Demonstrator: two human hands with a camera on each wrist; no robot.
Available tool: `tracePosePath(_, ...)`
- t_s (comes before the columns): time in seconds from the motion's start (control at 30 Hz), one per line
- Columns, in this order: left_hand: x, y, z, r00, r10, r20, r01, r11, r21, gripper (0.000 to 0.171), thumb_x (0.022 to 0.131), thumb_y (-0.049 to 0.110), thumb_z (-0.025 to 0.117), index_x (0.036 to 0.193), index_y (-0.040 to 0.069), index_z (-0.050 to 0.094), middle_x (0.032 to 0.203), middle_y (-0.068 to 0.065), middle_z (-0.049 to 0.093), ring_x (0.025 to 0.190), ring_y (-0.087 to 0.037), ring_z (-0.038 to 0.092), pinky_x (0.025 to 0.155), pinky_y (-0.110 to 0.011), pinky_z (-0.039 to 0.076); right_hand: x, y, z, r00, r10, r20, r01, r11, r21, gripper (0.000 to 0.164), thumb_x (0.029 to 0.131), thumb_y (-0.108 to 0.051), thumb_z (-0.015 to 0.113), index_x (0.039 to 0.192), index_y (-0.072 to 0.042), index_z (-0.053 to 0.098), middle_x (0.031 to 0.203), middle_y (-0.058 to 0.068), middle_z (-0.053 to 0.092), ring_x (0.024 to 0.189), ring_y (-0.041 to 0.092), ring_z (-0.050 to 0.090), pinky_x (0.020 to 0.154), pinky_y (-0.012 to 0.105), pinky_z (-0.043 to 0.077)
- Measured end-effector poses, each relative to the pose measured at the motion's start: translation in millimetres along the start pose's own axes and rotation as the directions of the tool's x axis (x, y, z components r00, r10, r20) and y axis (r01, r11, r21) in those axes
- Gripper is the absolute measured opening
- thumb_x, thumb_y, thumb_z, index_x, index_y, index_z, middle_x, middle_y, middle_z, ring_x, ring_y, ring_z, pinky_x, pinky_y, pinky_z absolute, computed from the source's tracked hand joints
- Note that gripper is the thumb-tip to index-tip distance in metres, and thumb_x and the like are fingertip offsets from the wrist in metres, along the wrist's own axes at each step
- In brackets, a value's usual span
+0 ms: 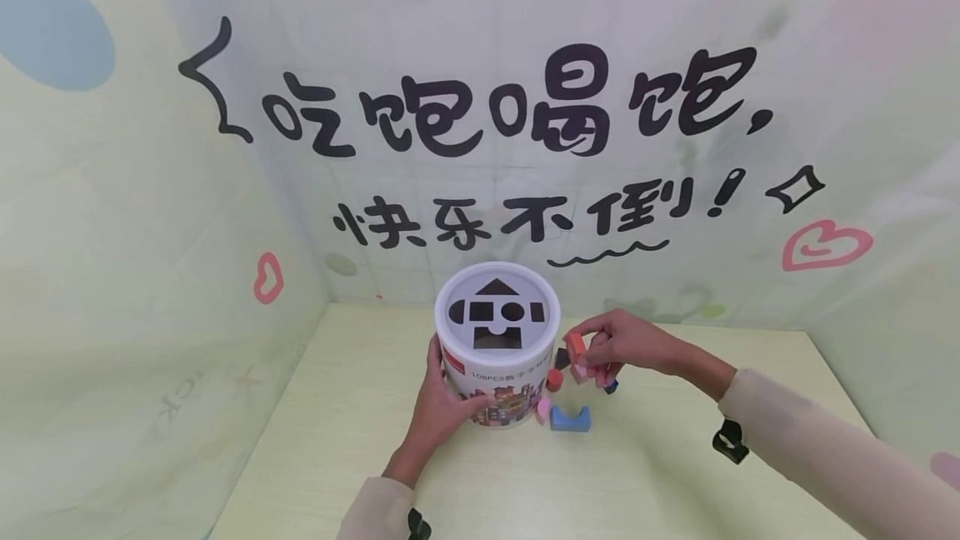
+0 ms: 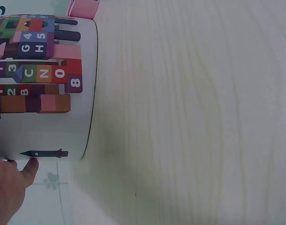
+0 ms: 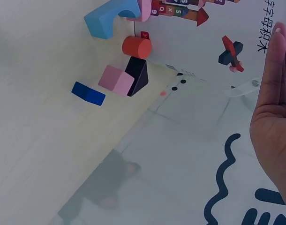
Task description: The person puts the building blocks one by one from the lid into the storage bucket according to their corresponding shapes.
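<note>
White, with a lid (image 1: pixel 534 335) cut into shaped openings, the bucket (image 1: pixel 498 382) stands upright on the pale table (image 1: pixel 600 482). The person's left hand (image 1: pixel 444 408) holds its near left side, thumb laid across the printed front. Just beside the bucket's right side, the right hand (image 1: pixel 617 343) pinches a red-orange block (image 1: pixel 576 346) between thumb and fingers, below the level of the lid. Near it on the table lie a red cylinder (image 3: pixel 137 47), a dark prism (image 3: pixel 137 77), a pink cube (image 3: pixel 116 80), a dark blue block (image 3: pixel 88 93) and a light blue arch (image 1: pixel 570 419).

The step in hand appears to be bringing a picked block toward the lid. The next move would call for raising it over the rim and turning it to match an opening, perhaps the narrow rectangle; the fingers hide much of its outline, so its exact shape is uncertain.
</note>
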State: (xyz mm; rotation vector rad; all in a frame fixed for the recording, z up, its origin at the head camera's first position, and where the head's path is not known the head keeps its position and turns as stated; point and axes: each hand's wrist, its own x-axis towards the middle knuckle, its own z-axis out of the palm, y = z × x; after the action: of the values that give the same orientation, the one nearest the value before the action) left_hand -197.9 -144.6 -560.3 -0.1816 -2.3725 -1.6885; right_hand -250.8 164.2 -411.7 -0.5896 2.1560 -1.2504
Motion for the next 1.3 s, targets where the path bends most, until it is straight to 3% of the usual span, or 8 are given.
tracePosePath(0.2,-0.5,-1.0,0.3,1.000,0.014,-0.009,-0.014,1.000,0.001,0.131,0.058,0.046,0.092,0.154,0.040,0.003,0.158,0.002,0.029,0.143,-0.029,0.031,0.111,-0.058,0.034,1.7,-7.6,-4.2,0.999,-0.033,-0.008,0.033,0.999,-0.032,0.032,0.090,-0.021,0.069,0.118,-0.008,0.067,0.081,0.017,0.072,0.069,0.025,0.069,0.066,0.040,0.062)
tracePosePath(0.43,-0.7,-2.1,0.3,1.000,0.002,-0.016,-0.002,1.000,-0.003,0.131,0.057,0.048,0.092,0.154,0.041,0.004,0.158,0.004,0.028,0.143,-0.026,0.030,0.112,-0.056,0.033,2.0,-14.7,-7.0,0.998,-0.061,0.014,0.061,0.998,-0.011,0.040,0.090,-0.021,0.069,0.125,-0.003,0.063,0.083,0.015,0.073,0.070,0.026,0.069,0.066,0.040,0.062)
tracePosePath(0.67,-0.2,-1.9,-0.2,1.000,-0.009,-0.015,0.009,1.000,-0.007,0.132,0.055,0.050,0.092,0.153,0.043,0.003,0.157,0.007,0.029,0.142,-0.024,0.032,0.112,-0.055,0.033,5.9,-22.1,-8.7,0.998,-0.070,-0.006,0.070,0.997,-0.010,0.042,0.089,-0.021,0.071,0.127,-0.005,0.063,0.076,0.020,0.068,0.067,0.024,0.068,0.066,0.040,0.062)
tracePosePath(0.93,-0.6,-0.1,-0.3,1.000,-0.015,-0.010,0.015,1.000,-0.002,0.132,0.058,0.042,0.093,0.154,0.040,0.003,0.158,0.004,0.027,0.144,-0.026,0.030,0.113,-0.055,0.032,13.0,-29.5,-7.8,0.996,-0.076,-0.044,0.075,0.997,-0.020,0.044,0.088,-0.019,0.071,0.128,-0.002,0.061,0.073,0.014,0.068,0.067,0.023,0.067,0.067,0.039,0.062)
tracePosePath(1.1,-3.0,14.5,-2.7,0.999,-0.036,-0.002,0.036,0.999,0.008,0.131,0.061,0.032,0.094,0.156,0.030,0.004,0.159,-0.004,0.027,0.144,-0.031,0.029,0.112,-0.058,0.031,18.7,-32.7,-6.6,0.996,-0.073,-0.059,0.072,0.997,-0.030,0.045,0.088,-0.020,0.071,0.129,-0.002,0.061,0.076,0.019,0.068,0.067,0.024,0.067,0.067,0.039,0.062)
tracePosePath(1.3,-8.3,38.7,-8.8,1.000,-0.026,0.015,0.026,1.000,0.007,0.126,0.065,0.025,0.092,0.157,0.021,0.006,0.158,-0.010,0.028,0.143,-0.034,0.030,0.112,-0.058,0.032,28.6,-34.3,-5.9,0.995,-0.078,-0.063,0.077,0.997,-0.020,0.044,0.087,-0.020,0.072,0.127,-0.002,0.062,0.074,0.014,0.068,0.067,0.023,0.068,0.067,0.042,0.062)
